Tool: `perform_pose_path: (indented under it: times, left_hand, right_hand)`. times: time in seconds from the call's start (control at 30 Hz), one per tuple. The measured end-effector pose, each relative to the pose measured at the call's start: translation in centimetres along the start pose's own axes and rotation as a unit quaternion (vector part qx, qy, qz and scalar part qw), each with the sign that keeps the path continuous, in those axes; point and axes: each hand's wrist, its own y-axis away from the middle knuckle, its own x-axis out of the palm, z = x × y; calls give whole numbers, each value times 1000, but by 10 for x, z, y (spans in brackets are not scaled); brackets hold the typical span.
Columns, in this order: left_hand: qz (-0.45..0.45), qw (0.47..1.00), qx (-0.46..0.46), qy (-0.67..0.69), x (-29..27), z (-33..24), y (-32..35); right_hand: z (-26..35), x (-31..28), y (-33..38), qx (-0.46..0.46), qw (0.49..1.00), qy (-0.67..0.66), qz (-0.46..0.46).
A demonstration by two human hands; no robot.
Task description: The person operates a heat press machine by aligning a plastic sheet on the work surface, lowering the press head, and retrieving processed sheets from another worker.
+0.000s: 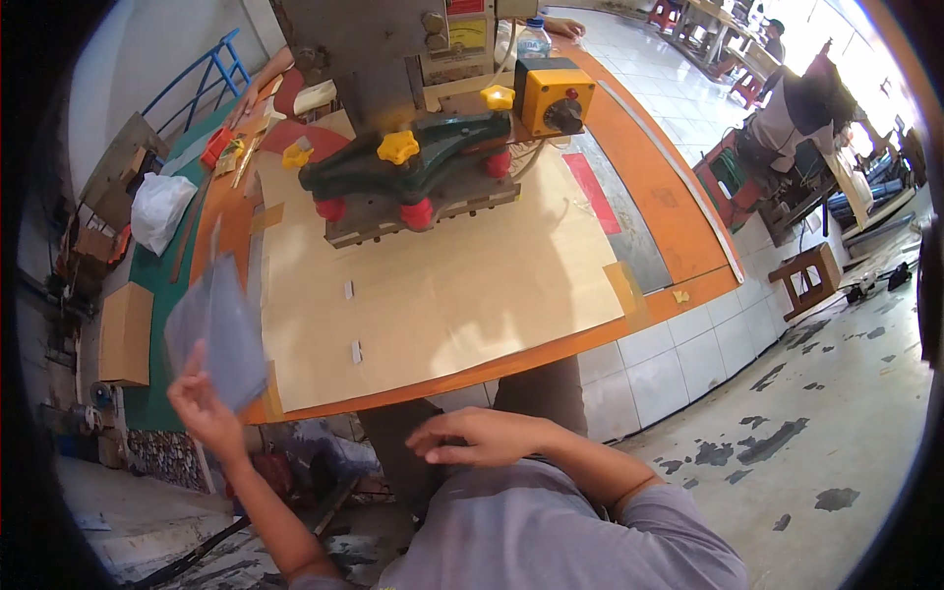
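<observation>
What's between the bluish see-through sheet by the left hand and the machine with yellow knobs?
In the head view, a bare stretch of the tan sheet shows between the bluish sheet and the machine.

Daylight is pouring in at the upper right, glinting off the floor tiles; shadows are stretching over the tan sheet. The left hand and translucent film are blurring, and the fisheye is bending edges toward a black rim.
</observation>
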Motion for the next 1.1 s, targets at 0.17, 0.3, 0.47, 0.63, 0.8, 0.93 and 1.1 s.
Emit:
perform_pose_path:
  times: [0.17,0.3,0.47,0.63,0.8,0.93,1.1]
  left_hand:
    - [278,954,110,-25,73,-110,83]
    - [393,895,175,119,110,-149,131]
    - [389,911,95,104,112,-161,122]
    - [394,914,98,-18,130,-153,119]
    - [402,908,108,-50,146,-161,117]
    - [384,917,85,-69,157,-159,118]
    - [357,928,48,-91,163,-162,127]
  right_hand:
    - [-5,12,-9,-57,961,-233,-139]
    - [-20,6,18,91,918,-262,-284]
    - [-8,-10,84,181,878,-240,-373]
    - [-18,-25,117,183,823,-130,-522]
    - [-19,-49,107,204,735,211,-611]
    - [-16,-63,106,160,716,287,-616]
    - [-25,-71,95,122,722,380,-565]
